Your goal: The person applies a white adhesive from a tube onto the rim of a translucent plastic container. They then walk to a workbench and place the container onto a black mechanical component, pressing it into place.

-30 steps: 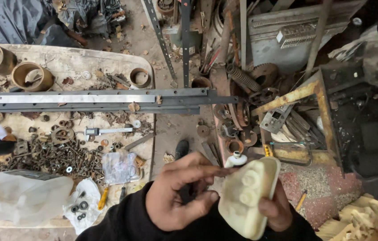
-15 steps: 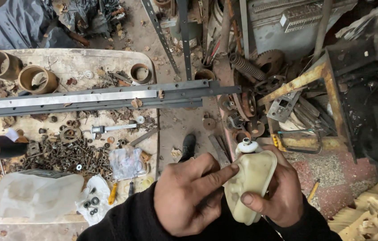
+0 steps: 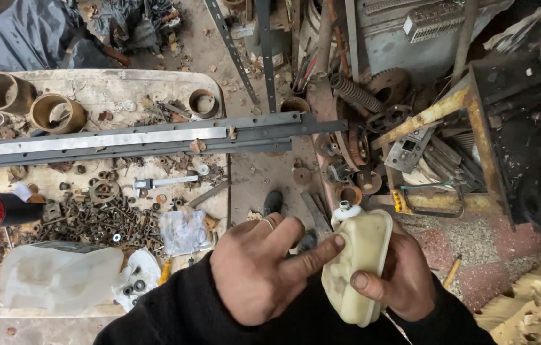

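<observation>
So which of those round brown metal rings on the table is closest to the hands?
The small ring near the table's right edge, above the long metal bars. The two bigger rings sit far off at the table's left end.

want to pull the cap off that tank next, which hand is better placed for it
Probably the left. The left hand is free, only a fingertip touching the tank, and can reach the cap. The right hand is wrapped round the tank, holding it.

- Left hand: bare, a plain ring on one finger.
- Right hand: bare, no ring visible.
- Black sleeves cover both arms to the wrists.
</observation>
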